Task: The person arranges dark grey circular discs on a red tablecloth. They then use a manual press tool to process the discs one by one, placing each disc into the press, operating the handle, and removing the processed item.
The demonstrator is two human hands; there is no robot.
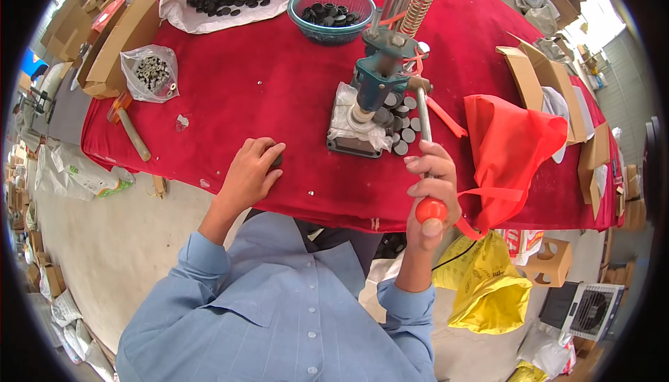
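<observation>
My right hand point(430, 190) is wrapped around the lever point(424, 117) of a green hand press point(380, 68), at its red ball knob point(431, 210). The press stands on a dark base point(354, 146) partly covered with clear plastic. Its ram point(361, 114) comes down onto that base; what lies under it is hidden. Grey-topped round caps point(405, 135) are heaped at the base's right side. Over the front of the red-covered table, my left hand point(249, 173) pinches a small black cap point(277, 160), mostly hidden by the fingers.
Behind stand a teal basin point(298, 25) of black caps and a white sack point(178, 14) of more. At left lie a bag of small metal parts point(150, 79) and a hammer point(134, 135). A red bag point(505, 152) lies right of the press; cardboard boxes point(550, 82) stand beyond.
</observation>
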